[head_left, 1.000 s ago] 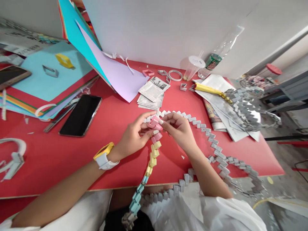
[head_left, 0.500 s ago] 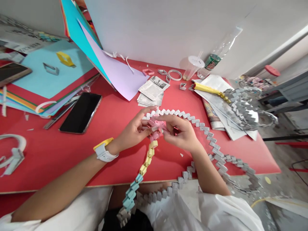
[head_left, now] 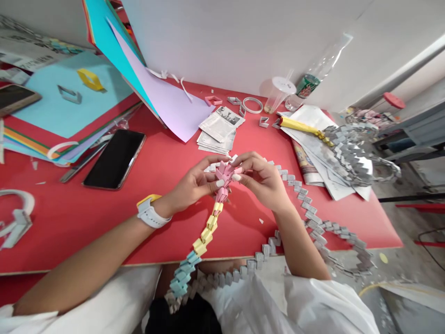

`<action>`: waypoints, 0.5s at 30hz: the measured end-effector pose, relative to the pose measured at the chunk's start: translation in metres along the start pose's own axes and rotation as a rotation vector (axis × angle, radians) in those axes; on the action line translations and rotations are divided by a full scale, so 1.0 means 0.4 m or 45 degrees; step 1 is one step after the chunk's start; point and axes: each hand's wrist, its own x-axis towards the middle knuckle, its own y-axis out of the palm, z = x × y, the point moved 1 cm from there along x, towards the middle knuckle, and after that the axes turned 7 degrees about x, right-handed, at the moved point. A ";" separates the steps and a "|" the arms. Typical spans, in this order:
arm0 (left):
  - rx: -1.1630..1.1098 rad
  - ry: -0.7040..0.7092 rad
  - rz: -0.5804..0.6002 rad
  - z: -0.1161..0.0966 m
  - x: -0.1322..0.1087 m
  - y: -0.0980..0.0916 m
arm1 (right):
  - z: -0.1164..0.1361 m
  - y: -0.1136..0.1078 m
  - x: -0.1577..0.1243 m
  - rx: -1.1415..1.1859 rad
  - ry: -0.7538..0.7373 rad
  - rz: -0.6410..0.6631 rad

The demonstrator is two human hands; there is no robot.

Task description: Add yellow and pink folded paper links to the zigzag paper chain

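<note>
Steadying, it seems: your left hand, fingers clamped on the paper chain by its pink section above the bench | right hand: fingers pinching a jutting pink strip | lower length draped past the edge, probably for slack

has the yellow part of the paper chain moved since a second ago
Yes. The yellow part of the paper chain has swung left, closer to the black phone, which lies in place on the red table.
</note>
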 end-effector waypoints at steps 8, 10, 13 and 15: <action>-0.084 -0.012 -0.081 0.011 0.005 0.002 | 0.005 0.049 -0.012 -0.105 0.048 -0.330; -0.086 -0.022 -0.083 0.013 0.004 0.003 | 0.006 0.050 -0.009 -0.098 0.037 -0.325; -0.078 -0.033 -0.069 0.018 0.004 0.003 | 0.008 0.051 -0.006 -0.147 0.029 -0.307; -0.075 -0.034 -0.073 0.021 0.004 0.002 | 0.011 0.053 -0.004 -0.211 0.012 -0.291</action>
